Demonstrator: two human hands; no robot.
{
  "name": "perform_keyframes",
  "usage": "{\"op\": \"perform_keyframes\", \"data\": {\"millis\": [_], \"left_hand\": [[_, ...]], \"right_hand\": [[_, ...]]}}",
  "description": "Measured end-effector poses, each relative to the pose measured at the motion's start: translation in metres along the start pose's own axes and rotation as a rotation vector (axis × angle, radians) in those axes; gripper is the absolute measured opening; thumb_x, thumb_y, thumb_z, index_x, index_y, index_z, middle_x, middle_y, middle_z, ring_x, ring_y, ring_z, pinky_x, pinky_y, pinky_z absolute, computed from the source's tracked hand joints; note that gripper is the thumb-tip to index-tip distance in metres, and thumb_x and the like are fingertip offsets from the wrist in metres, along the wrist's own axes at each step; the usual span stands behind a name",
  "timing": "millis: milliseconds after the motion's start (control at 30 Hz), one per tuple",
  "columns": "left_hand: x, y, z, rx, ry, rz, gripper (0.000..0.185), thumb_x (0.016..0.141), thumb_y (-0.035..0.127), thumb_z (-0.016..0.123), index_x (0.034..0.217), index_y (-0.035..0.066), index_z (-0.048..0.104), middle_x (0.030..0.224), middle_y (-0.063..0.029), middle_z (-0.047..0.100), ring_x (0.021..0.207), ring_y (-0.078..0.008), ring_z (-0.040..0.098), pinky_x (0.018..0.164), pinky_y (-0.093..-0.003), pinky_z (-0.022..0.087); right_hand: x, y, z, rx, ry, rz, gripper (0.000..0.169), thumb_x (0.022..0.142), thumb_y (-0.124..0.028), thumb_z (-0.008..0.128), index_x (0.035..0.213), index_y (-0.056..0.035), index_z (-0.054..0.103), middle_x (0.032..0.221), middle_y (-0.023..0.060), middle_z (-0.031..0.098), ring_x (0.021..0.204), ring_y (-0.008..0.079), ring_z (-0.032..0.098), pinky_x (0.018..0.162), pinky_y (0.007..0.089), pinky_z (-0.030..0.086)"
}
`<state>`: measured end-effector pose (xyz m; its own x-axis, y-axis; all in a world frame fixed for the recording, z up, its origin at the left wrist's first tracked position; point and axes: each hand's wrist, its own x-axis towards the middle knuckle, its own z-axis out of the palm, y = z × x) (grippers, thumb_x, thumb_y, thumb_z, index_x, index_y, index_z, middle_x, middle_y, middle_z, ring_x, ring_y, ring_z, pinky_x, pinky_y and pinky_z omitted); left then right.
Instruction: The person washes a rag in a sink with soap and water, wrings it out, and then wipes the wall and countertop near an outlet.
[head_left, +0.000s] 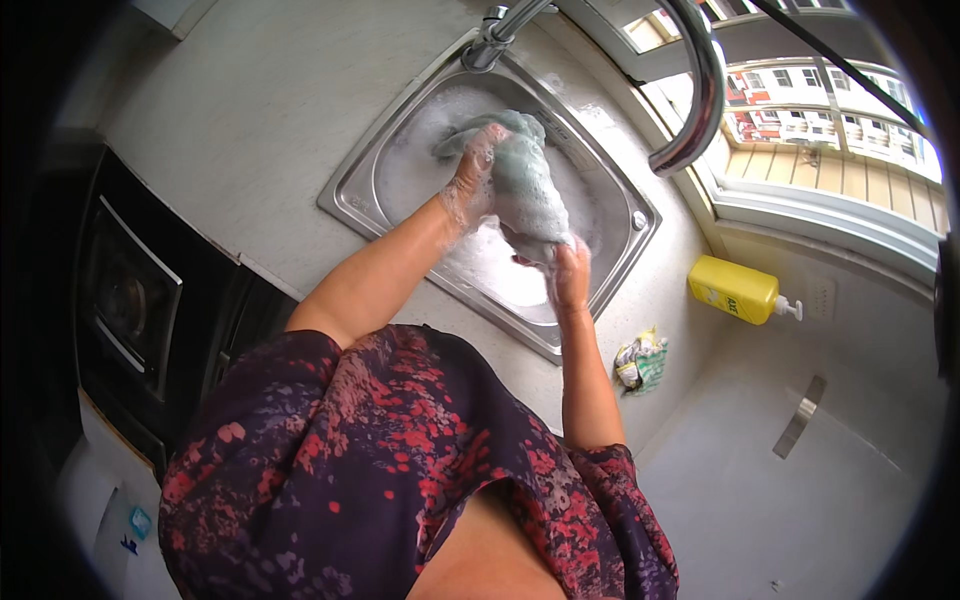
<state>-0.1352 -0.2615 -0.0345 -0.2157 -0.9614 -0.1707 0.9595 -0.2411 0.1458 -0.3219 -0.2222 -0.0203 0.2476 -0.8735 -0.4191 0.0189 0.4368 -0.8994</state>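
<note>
A wet, pale green cloth (521, 172) covered in suds is stretched between both hands over the stainless steel sink (352, 199). My left hand (476, 172) grips its upper part, where folds bunch beyond the fingers. Lower down and to the right, my right hand (570, 274) has hold of the other end, close to the sink's right front side. Foam clings to both hands and wrists. White soapy water (499, 262) fills the basin under the cloth, so the bottom is hidden.
A chrome faucet (487, 49) rises at the sink's back corner, its curved spout (701, 97) swung toward the window (810, 112). Right of the sink are a yellow Axe pump bottle (733, 291) and a crumpled sponge-like scrubber (642, 363). A black oven (131, 292) stands at the left.
</note>
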Motion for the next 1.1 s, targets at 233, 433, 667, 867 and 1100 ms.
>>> {"op": "perform_keyframes", "data": {"millis": [233,433,667,867,1100], "left_hand": [[-0.004,0.015,0.002,0.169,0.215,-0.052,0.051,0.076,0.052,0.05,0.096,0.006,0.059,0.086,-0.0088,0.062,0.076,-0.0193,0.06,0.071,-0.032,0.051],[-0.001,0.041,-0.015,-0.102,0.178,0.016,0.045,0.08,0.046,0.05,0.099,0.006,0.051,0.085,-0.009,0.059,0.079,-0.0224,0.06,0.094,-0.0511,0.043],[0.007,0.028,-0.009,0.108,0.327,-0.129,0.061,0.081,0.055,0.048,0.107,0.0,0.055,0.086,-0.0051,0.061,0.07,-0.013,0.059,0.066,-0.0249,0.049],[-0.008,0.035,-0.028,-0.009,0.396,-0.138,0.049,0.083,0.052,0.047,0.093,0.005,0.056,0.084,-0.0111,0.063,0.072,-0.0224,0.062,0.067,-0.0358,0.052],[0.008,0.022,-0.022,0.069,0.417,-0.146,0.048,0.082,0.05,0.047,0.095,0.004,0.054,0.085,-0.0139,0.062,0.074,-0.0248,0.062,0.069,-0.0377,0.052]], "right_hand": [[0.003,0.022,0.063,0.836,-0.162,0.394,0.036,0.074,-0.028,0.059,0.103,-0.0064,0.052,0.079,0.0034,0.054,0.051,0.0131,0.043,0.062,0.0359,0.046],[0.025,0.013,0.035,0.327,-0.594,0.253,0.064,0.085,-0.03,0.057,0.135,-0.0012,0.029,0.125,0.0146,0.049,0.116,0.0279,0.047,0.101,0.0507,0.032],[0.122,0.144,-0.044,-1.284,-0.139,0.119,0.049,0.083,-0.031,0.052,0.122,-0.0008,0.045,0.118,0.0264,0.051,0.111,0.0381,0.05,0.094,0.043,0.04],[0.147,0.187,-0.006,-1.571,-0.399,-0.132,0.038,0.084,-0.017,0.045,0.118,-0.0005,0.05,0.128,0.0216,0.044,0.118,0.0372,0.043,0.099,0.0455,0.035],[0.166,0.222,-0.044,-1.057,-0.444,-0.184,0.035,0.087,-0.011,0.038,0.118,0.0001,0.05,0.131,0.0186,0.043,0.12,0.0332,0.041,0.102,0.039,0.033]]}}
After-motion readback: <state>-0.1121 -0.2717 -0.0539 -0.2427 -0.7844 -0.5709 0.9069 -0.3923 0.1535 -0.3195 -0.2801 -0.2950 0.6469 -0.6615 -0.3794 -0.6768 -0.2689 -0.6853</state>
